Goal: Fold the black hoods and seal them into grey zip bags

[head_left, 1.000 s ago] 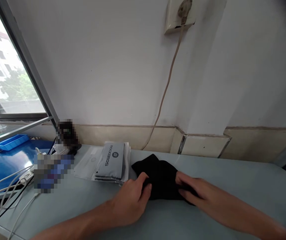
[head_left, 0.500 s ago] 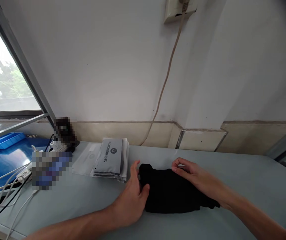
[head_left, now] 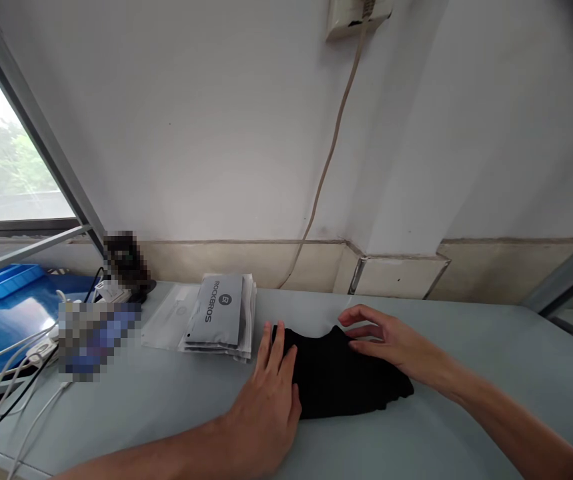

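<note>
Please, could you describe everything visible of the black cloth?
The black cloth looks plain, matte and soft. It lies fairly flat on the grey table, right of the ROCKBROS packets, its far edge dipping, its right end uneven. The left hand rests on its left end; the right hand is curled at its far edge, contact unclear.

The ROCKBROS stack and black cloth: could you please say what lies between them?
The head view shows fingers of the left hand and a narrow strip of tabletop.
</note>
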### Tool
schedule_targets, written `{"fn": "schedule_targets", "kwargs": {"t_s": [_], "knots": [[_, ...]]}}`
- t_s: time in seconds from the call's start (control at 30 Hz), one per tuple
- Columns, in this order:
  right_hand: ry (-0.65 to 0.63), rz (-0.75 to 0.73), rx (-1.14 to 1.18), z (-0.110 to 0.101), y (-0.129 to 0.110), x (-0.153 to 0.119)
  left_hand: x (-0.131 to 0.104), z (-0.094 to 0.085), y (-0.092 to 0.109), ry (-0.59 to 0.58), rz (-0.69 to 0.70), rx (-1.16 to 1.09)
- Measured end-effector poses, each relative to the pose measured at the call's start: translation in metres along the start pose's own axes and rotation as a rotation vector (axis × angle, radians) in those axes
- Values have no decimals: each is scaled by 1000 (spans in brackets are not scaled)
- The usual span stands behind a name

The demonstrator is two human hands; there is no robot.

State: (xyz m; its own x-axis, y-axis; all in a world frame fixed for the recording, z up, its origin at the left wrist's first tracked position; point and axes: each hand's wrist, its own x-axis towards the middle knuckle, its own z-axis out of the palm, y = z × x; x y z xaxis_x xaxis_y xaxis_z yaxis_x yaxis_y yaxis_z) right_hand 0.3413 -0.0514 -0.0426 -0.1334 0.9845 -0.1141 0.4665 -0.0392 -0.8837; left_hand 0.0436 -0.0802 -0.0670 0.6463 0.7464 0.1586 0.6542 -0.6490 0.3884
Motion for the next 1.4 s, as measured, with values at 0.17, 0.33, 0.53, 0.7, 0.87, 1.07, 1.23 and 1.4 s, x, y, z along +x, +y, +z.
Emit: {"fn": "schedule_targets", "kwargs": {"t_s": [0.17, 0.33, 0.53, 0.7, 0.87, 1.07, 1.23, 1.4], "knots": [[136, -158, -318, 11, -9, -5, 3, -1, 2, -81, 5, 40], [-42, -386, -525, 41, -20, -19, 2, 1, 1, -91, 8, 93], [-70, -330, -596, 51, -16, -20, -2, 1, -3, -60, 41, 119], [-22, -273, -637, 49, -16, -20, 1, -12, 8, 11, 49, 62], [-152, -186, -542, 50, -20, -27, 2, -12, 9, 51, 59, 36], [-232, -94, -318, 47, -22, -34, 7, -2, -2, -14, 72, -112], [-357, -62, -158, 38, -5, -34, 6, -4, 2, 41, 205, -80], [-153, -1, -1, 30, 24, -24, 11, -65, -2, 418, 427, -18]]}}
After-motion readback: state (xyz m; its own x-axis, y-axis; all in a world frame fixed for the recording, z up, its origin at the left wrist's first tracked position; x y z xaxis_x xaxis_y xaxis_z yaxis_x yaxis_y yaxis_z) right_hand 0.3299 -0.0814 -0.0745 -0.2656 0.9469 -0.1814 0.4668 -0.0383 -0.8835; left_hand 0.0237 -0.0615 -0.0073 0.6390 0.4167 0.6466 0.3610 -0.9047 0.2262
